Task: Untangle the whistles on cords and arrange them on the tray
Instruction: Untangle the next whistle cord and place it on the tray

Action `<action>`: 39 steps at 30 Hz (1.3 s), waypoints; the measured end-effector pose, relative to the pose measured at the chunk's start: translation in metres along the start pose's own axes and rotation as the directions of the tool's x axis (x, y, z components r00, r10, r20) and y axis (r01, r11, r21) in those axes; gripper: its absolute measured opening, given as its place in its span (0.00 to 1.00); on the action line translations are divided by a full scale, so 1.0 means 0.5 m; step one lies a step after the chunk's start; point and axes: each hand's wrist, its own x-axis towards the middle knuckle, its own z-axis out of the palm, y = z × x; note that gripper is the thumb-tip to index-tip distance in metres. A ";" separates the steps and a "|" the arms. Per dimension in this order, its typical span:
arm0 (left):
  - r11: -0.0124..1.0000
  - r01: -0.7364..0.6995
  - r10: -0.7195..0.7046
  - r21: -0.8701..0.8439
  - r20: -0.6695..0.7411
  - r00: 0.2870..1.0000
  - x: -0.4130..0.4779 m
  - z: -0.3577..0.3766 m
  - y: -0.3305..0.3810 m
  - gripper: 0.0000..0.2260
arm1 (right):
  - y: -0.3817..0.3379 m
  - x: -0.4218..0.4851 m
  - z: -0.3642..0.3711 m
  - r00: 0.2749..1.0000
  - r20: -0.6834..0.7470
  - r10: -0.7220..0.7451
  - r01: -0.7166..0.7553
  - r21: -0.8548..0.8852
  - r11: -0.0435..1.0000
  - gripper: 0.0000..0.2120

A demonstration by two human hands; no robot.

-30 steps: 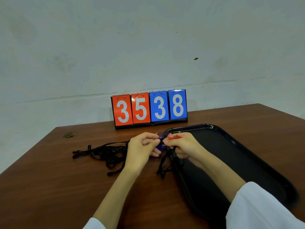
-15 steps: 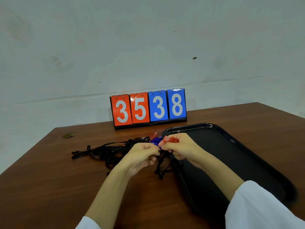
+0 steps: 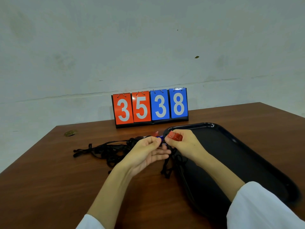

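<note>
Whistles bunched between my hands, just left of tray's far corner. My right hand (image 3: 183, 144) fisted around red whistle (image 3: 175, 136), knuckles up. My left hand (image 3: 146, 150) palm-up, thumb and forefinger pinching cord beside blue whistle (image 3: 160, 138); other fingers loosely spread. Second red whistle (image 3: 155, 134) peeks behind. Count: two red, one blue visible. Black cords (image 3: 105, 150) tangled on table (image 3: 49, 187), trailing left. Black tray (image 3: 247, 162): only cord loops draped over near-left rim.

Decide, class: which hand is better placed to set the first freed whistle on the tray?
The right hand, probably. It holds a red whistle just above the black tray's near-left rim. The left hand pinches at the tangled cords over bare table, farther from the tray.
</note>
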 end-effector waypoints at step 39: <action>0.992 -0.122 0.114 0.024 -0.570 0.814 -0.001 -0.011 -0.002 0.06 | -0.015 0.000 -0.025 0.994 -0.041 0.102 -0.091 0.219 0.971 0.10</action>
